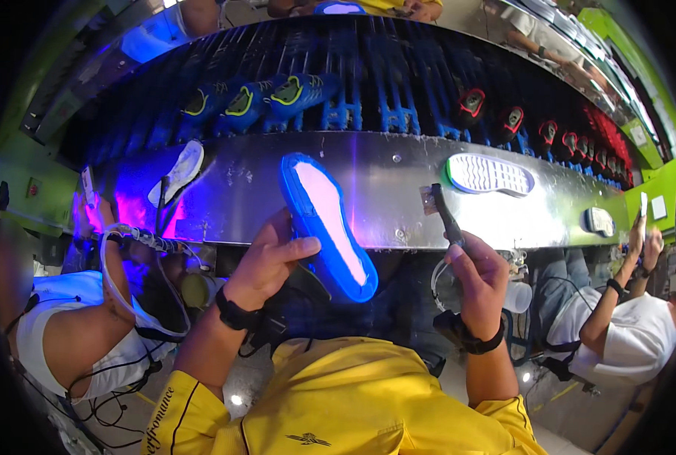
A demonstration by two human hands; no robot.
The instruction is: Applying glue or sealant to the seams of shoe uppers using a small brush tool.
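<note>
My left hand (266, 262) is closed on a blue shoe upper (301, 199), its thumb pressed against the near side edge. The upper's underside faces up and shows a long pale pink-white area inside a blue border. Between the thumb and fingers of my right hand (480, 277) is a brush (449, 218) with a dark handle, its bristles pointing left near the ledge. The brush and the upper are apart. Beyond the brush, a white shoe sole (489, 174) with a grooved pattern and a green end lies on the metal ledge (398, 197).
Behind the ledge runs a dark conveyor (383, 76) carrying blue shoes (296, 89) and a row of black-and-red shoes (514, 121). Another white sole (182, 171) lies left, under violet light. A smaller sole (600, 221) lies right. Co-workers sit on both sides.
</note>
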